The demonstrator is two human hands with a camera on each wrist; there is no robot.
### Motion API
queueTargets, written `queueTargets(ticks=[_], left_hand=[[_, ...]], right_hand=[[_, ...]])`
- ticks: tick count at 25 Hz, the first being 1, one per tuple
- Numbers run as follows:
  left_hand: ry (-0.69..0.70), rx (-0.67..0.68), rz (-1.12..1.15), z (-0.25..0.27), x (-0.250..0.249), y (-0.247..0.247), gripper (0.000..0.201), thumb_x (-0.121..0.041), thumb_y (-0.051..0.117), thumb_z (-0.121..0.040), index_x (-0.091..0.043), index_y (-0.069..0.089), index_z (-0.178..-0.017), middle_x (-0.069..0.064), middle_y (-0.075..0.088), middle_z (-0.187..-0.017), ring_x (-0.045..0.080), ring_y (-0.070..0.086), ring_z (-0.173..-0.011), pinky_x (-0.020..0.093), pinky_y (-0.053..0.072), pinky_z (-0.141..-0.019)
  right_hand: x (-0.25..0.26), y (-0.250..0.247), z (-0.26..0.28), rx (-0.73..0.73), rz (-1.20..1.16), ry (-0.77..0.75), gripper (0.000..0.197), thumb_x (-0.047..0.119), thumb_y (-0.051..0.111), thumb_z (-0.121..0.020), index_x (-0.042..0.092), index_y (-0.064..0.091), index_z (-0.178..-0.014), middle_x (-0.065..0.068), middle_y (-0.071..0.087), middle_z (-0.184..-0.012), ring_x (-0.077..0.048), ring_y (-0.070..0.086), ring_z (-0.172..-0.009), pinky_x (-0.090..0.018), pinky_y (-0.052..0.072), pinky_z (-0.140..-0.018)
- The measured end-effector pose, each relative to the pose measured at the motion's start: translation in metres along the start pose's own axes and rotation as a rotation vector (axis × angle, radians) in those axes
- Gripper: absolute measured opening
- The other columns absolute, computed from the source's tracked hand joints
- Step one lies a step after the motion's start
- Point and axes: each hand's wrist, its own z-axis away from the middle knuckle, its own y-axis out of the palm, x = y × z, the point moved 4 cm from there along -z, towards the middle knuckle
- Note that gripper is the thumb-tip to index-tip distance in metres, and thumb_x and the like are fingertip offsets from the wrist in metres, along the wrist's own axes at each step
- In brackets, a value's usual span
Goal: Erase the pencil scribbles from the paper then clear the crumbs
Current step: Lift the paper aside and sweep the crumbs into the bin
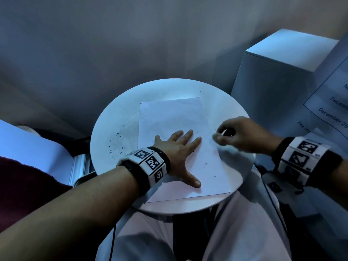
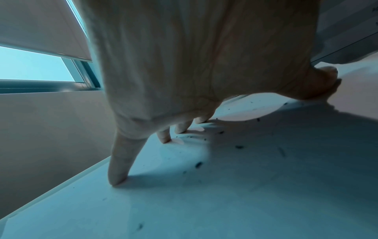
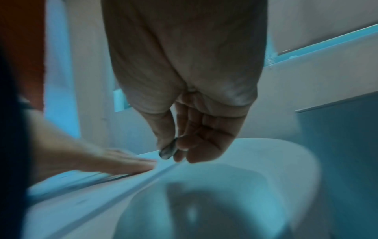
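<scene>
A white sheet of paper (image 1: pixel 169 117) lies on a small round white table (image 1: pixel 226 108). No scribbles stand out on it. Dark eraser crumbs (image 1: pixel 117 140) are scattered on the table left of the sheet, and a few more crumbs (image 1: pixel 205 163) lie on its lower right part. My left hand (image 1: pixel 178 146) lies flat on the sheet with fingers spread, its fingertips (image 2: pixel 117 179) pressing down. My right hand (image 1: pixel 220 137) hovers at the sheet's right edge, blurred, pinching a small grey eraser (image 3: pixel 168 151) between thumb and fingers.
A tall white box (image 1: pixel 273 72) stands close behind the table on the right, with a printed notice (image 1: pixel 331 102) beside it. A dark red cloth (image 1: pixel 22 181) and a metal part (image 1: pixel 82 166) lie to the left. My lap (image 1: pixel 150 232) is under the near edge.
</scene>
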Motion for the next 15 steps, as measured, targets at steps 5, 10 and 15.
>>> queueTargets(ticks=[5, 10, 15], left_hand=[[-0.006, -0.070, 0.019, 0.009, 0.004, 0.004, 0.134, -0.092, 0.057, -0.063, -0.030, -0.014, -0.158, -0.008, -0.024, -0.165, 0.015, -0.014, -0.153, 0.064, 0.007, -0.119], [-0.181, -0.120, 0.094, 0.062, 0.030, 0.018, 0.140, -0.100, 0.043, -0.052, -0.029, -0.015, -0.159, -0.001, -0.027, -0.164, 0.017, -0.018, -0.153, 0.053, 0.004, -0.123], [-0.271, -0.044, 0.138, 0.099, 0.039, 0.055, 0.150, -0.102, 0.011, -0.032, -0.024, -0.024, -0.156, 0.003, -0.029, -0.163, 0.017, -0.022, -0.152, 0.047, 0.002, -0.124]], right_hand=[[-0.032, -0.001, -0.019, -0.014, -0.046, 0.220, 0.022, 0.034, 0.077, -0.082, 0.015, 0.065, -0.082, -0.001, 0.072, -0.079, -0.020, 0.066, -0.065, -0.031, 0.054, -0.061], [-0.014, -0.001, 0.012, -0.245, 0.111, 0.237, 0.031, 0.045, 0.069, -0.085, 0.015, 0.063, -0.084, 0.002, 0.063, -0.082, -0.025, 0.060, -0.083, -0.035, 0.048, -0.073], [0.022, 0.035, 0.072, 0.005, 0.059, 0.321, 0.035, 0.053, 0.069, -0.081, 0.019, 0.059, -0.078, 0.005, 0.063, -0.076, -0.015, 0.059, -0.073, -0.029, 0.041, -0.059]])
